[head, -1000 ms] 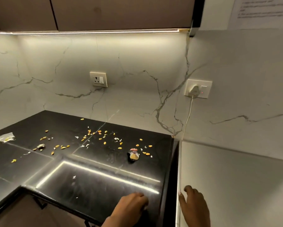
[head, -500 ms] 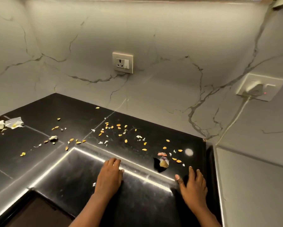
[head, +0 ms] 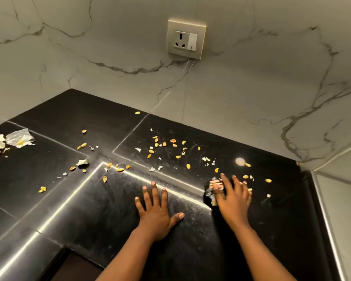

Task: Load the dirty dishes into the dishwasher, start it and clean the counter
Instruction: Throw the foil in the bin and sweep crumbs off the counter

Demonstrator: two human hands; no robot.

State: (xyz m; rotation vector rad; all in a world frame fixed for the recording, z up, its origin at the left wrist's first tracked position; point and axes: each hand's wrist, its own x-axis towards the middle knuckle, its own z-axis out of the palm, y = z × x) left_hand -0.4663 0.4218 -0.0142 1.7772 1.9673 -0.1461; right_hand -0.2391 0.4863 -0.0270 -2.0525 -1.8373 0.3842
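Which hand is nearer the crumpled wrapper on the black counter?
Right. The right hand is on the crumpled wrapper, fingers spread over it. The left hand lies flat on the counter, apart from the wrapper on its left.

Left hand [head: 155, 214] lies flat, fingers spread, on the black table [head: 49, 179]. At its three o'clock, the right hand [head: 234, 197] covers a crumpled wrapper [head: 214, 188] among yellow crumbs [head: 164, 144].
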